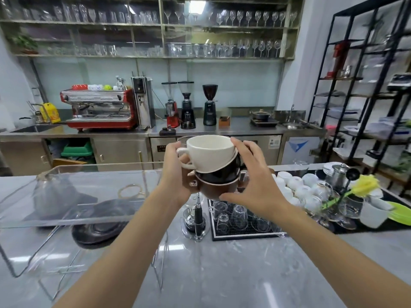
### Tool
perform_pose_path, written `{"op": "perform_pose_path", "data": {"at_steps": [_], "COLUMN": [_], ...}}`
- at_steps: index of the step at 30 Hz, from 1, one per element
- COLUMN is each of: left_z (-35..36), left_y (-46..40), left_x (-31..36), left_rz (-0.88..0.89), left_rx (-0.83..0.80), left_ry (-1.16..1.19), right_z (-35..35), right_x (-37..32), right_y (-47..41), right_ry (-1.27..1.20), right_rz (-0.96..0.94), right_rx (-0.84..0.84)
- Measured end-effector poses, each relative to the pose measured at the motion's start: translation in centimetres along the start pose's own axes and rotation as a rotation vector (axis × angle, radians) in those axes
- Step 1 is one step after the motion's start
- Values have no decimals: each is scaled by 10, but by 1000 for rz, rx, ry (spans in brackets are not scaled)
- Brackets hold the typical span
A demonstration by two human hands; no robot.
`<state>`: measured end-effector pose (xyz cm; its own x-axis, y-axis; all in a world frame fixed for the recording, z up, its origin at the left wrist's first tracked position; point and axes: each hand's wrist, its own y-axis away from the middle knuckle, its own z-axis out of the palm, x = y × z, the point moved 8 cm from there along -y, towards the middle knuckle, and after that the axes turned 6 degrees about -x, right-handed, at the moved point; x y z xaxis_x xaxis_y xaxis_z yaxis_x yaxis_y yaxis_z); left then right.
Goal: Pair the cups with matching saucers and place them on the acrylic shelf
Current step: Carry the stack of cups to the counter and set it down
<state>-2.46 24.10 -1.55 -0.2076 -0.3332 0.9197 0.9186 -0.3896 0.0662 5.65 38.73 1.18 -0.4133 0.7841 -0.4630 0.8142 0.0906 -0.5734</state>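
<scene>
Head view shows a nested stack of a white cup point(210, 150), black cup point(220, 172) and brown cup point(216, 188) held above the counter point(222, 274), left hand point(178, 174) cradling, right hand point(255, 181) spread around it; glazed, heavy, breakable, likely slippery, so support the bottom cup.

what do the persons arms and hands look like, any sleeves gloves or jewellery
Both forearms are bare right down to the bottom edge of the head view, so no sleeve shows. The left hand and right hand wear no gloves. No watch, bracelet or ring is visible on the wrists or fingers. No markings show on either arm.
</scene>
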Motion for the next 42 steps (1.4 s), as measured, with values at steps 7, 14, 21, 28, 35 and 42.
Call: {"op": "perform_pose_path", "data": {"at_steps": [7, 14, 21, 28, 35, 42], "left_z": [-20, -51, -80, -100, -112, -117], "left_y": [12, 21, 19, 18, 11, 7], "left_x": [-60, -121, -173, -210, -234, -247], "left_rz": [-19, -68, -125, -142, -138, -116], "left_rx": [85, 189, 287, 374, 438, 456], "left_ry": [52, 106, 150, 190, 235, 270], "right_z": [38, 88, 132, 170, 188, 195], "right_x": [29, 58, 86, 112, 122, 133], "right_y": [42, 79, 107, 125, 127, 126], "right_ry": [-54, -125, -208, -230, -279, -252], "right_rz": [30, 67, 123, 140, 111, 34], "right_rx": [-51, -138, -209, -272, -315, -284]}}
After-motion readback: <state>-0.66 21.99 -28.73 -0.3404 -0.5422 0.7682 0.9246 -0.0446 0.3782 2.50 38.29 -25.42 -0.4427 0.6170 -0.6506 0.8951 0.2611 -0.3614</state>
